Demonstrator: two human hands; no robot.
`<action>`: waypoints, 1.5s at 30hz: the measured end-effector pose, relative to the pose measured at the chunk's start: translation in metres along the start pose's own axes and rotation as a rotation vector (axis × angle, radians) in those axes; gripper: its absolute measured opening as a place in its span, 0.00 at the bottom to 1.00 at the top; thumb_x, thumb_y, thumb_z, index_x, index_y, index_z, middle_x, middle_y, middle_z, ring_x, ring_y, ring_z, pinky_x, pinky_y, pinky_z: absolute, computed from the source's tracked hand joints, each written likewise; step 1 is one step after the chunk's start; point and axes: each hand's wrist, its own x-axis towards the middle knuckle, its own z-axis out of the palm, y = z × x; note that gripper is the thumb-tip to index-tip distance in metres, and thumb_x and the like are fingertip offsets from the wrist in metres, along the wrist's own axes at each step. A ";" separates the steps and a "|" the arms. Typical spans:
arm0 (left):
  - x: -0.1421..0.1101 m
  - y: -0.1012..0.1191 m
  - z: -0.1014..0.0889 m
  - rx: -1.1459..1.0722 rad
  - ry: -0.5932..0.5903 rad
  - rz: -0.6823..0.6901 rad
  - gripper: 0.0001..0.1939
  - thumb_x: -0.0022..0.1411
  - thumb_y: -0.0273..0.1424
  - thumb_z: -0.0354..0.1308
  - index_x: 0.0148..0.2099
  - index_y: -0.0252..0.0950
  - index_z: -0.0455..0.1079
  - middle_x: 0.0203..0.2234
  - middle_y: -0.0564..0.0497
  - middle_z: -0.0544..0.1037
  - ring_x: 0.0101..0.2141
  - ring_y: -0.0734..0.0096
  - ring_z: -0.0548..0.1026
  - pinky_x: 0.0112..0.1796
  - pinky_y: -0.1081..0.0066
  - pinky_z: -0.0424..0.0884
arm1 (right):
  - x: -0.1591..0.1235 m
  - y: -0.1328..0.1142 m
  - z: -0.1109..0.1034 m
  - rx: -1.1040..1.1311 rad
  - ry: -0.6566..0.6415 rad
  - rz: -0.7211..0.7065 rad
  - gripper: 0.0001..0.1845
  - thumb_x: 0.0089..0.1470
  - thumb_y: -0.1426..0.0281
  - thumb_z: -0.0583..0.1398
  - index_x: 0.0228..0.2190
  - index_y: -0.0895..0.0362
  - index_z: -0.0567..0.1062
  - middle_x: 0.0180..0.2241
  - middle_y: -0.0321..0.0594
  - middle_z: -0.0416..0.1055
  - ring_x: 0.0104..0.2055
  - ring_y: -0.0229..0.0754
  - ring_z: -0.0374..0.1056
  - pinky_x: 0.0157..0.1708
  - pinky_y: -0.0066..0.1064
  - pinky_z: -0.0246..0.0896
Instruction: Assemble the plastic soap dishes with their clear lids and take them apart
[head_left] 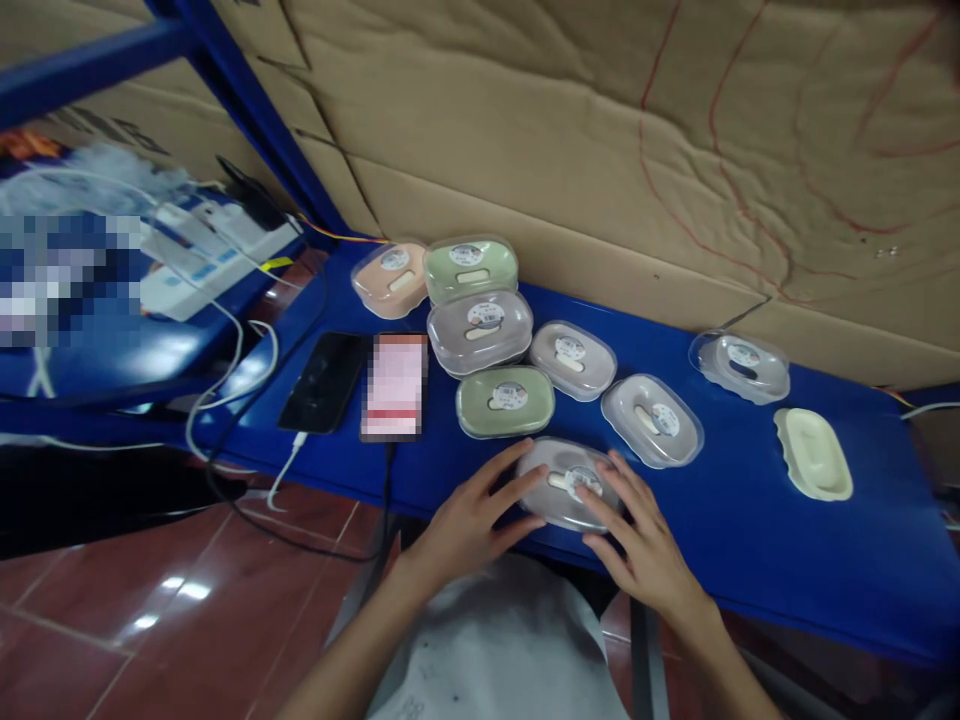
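Note:
A grey soap box (551,505) with a clear lid and a round label lies at the near edge of the blue table, between my hands. My left hand (480,510) grips its left side, fingers curved along the rim. On the right side, my right hand (637,530) holds it, with fingertips over the lid and thumb low at the front edge. Just beyond are a green soap box (480,405) and a grey soap box (679,450), both lidded. Another grey one (555,345) sits behind them.
A larger grey box (450,340), a green box (442,265) and a peach box (375,290) cluster at the back. Rightward are a clear lid (776,380) and a cream dish (814,455). Two phones (322,385) with cables lie left. Cardboard (525,150) walls the back.

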 end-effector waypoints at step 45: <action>-0.002 0.007 0.004 0.101 0.113 0.009 0.24 0.75 0.32 0.59 0.70 0.41 0.65 0.65 0.38 0.72 0.60 0.57 0.78 0.56 0.57 0.82 | 0.094 0.121 -0.094 -0.109 0.245 0.276 0.34 0.65 0.55 0.65 0.67 0.52 0.70 0.73 0.49 0.59 0.74 0.56 0.59 0.72 0.54 0.57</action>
